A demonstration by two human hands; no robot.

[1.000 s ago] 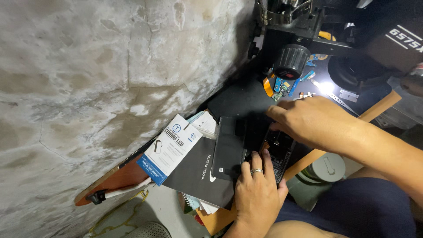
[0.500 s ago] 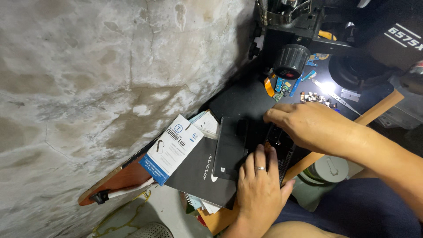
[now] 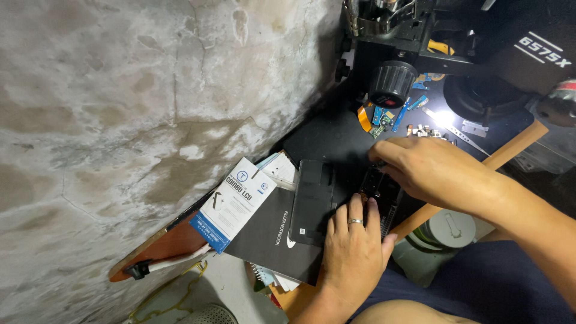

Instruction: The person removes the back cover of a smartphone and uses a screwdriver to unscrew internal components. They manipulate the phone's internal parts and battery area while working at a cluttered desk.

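A black opened phone [image 3: 381, 193] lies on the dark work mat [image 3: 336, 135]. My left hand [image 3: 354, 252], with a ring on one finger, presses down on the phone's near end and steadies it. My right hand [image 3: 435, 171] reaches in from the right, its curled fingertips gripping the phone's far end. What the fingertips pinch is hidden. A black back panel [image 3: 312, 201] lies just left of the phone, touching it.
A black notebook [image 3: 267, 237] and a white-and-blue package [image 3: 234, 204] lie left of the panel. A microscope's black knob [image 3: 393, 84] hangs over small flex parts [image 3: 384, 115] and tweezers [image 3: 459, 133]. A rough wall [image 3: 150, 120] fills the left. A grey lidded container [image 3: 450, 229] sits below the bench edge.
Both hands stay on the phone. My right hand has shifted a little over its far end; my left hand holds its place.
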